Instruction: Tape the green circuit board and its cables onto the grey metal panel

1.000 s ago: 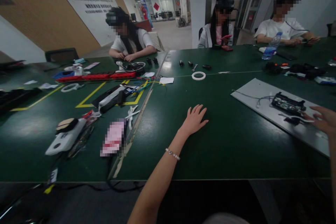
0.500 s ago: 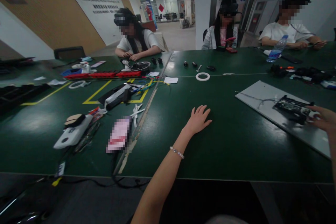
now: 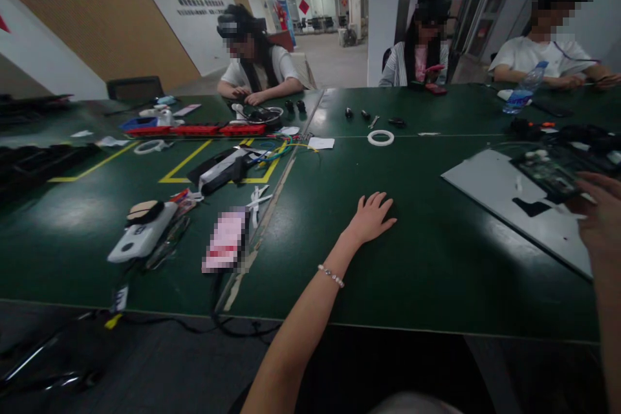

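Note:
My left hand (image 3: pixel 373 218) lies flat on the green table (image 3: pixel 412 284), its fingers spread and nothing in it. At the right edge, my right hand (image 3: pixel 601 210) grips the near end of a dark circuit board (image 3: pixel 548 171) with pale parts on it. The board is tilted and raised over a light grey flat panel (image 3: pixel 490 174). A black cut-out or dark patch shows in the panel below it. Part of my right hand is blurred, and its fingers partly hide the board's end.
A white ring (image 3: pixel 381 138), a small wrench (image 3: pixel 373 121) and several black pieces lie farther back. A water bottle (image 3: pixel 526 87) stands at the back right. On the left are a phone (image 3: pixel 226 239), a white device (image 3: pixel 140 233) and a red strip (image 3: pixel 194 130). Three people sit across the table.
My right hand has lifted and tilted the circuit board up from the grey panel. My left hand stays flat on the table. The view has shifted slightly.

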A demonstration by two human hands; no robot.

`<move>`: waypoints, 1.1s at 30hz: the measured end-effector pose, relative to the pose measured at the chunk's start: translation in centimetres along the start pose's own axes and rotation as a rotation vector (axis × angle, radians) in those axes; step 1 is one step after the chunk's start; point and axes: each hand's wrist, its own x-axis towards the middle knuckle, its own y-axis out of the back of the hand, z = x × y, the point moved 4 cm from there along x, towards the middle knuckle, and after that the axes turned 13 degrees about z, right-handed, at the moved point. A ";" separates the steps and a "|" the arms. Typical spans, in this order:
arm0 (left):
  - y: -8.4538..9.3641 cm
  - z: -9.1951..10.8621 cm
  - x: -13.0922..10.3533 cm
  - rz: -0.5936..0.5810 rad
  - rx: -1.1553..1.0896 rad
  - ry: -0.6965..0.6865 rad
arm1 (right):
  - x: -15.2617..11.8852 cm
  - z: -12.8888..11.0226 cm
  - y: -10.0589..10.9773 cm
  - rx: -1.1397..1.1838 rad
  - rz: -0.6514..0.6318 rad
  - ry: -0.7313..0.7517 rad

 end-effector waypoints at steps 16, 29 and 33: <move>4.2 -5.7 0.1 0.629 -0.223 0.401 | -22.7 2.3 -11.8 -0.203 -1.091 0.061; 0.5 -0.1 -0.2 -0.051 -0.202 0.012 | -15.1 5.3 -11.0 -0.535 -0.873 0.617; 0.4 -0.3 -0.2 -0.088 -0.173 0.001 | -8.1 7.0 -7.3 -0.877 -0.719 0.894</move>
